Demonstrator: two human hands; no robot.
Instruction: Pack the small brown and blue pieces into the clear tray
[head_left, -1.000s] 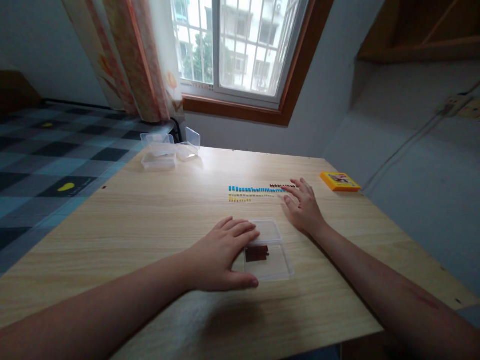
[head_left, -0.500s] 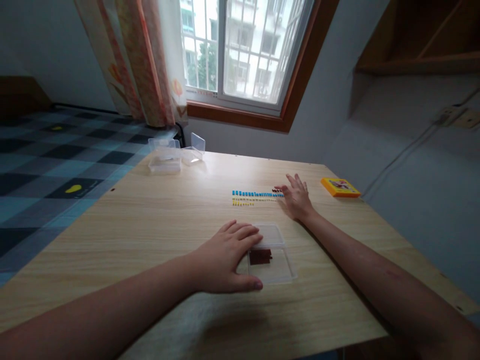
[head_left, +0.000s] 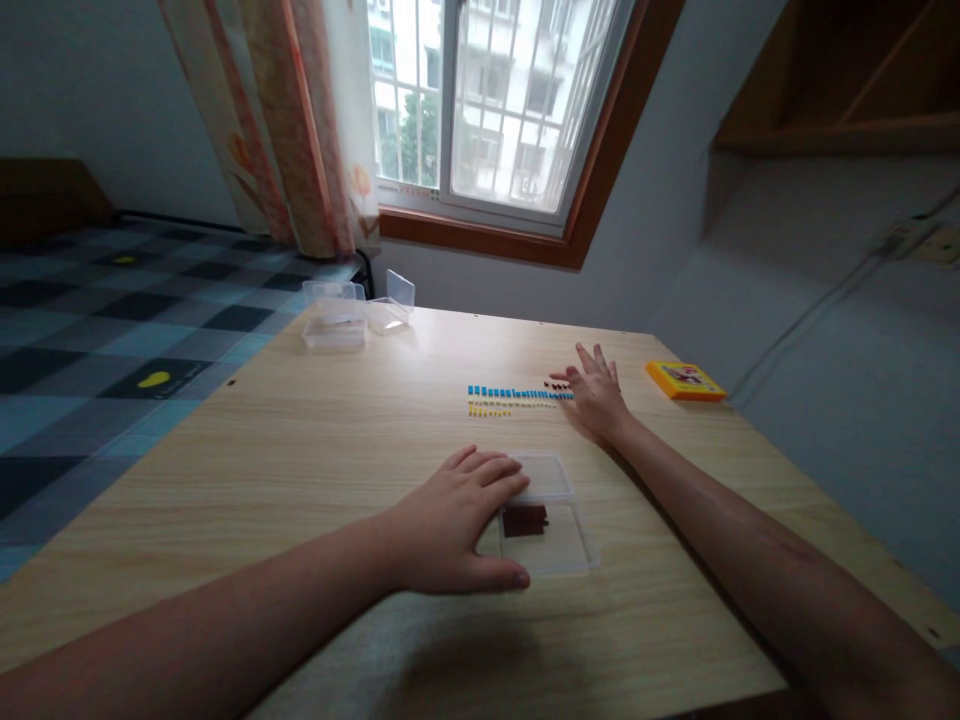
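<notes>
My left hand (head_left: 457, 530) lies palm down with its fingers stretched and its thumb apart, over the left side of an opened clear plastic box (head_left: 566, 562). Inside the box's near half sits a cluster of dark brown pieces (head_left: 525, 520). Farther off, my right hand (head_left: 598, 395) has its fingers spread, with the fingertips at a short row of small brown pieces (head_left: 556, 386); part of that row is hidden by the hand. Alongside run a row of small blue pieces (head_left: 502, 392) and rows of tiny yellow pieces (head_left: 487, 411).
Two open clear plastic boxes (head_left: 335, 335) stand at the table's far left corner. A flat orange-yellow box (head_left: 684, 380) lies by the right edge. The wooden table (head_left: 300, 430) borders a bed with a checked cover (head_left: 150, 320) on the left and a wall on the right.
The view has shifted slightly, moving everything a little down and right in the picture. My right hand's fingers have spread slightly at the brown row. The left hand stays on the clear box.
</notes>
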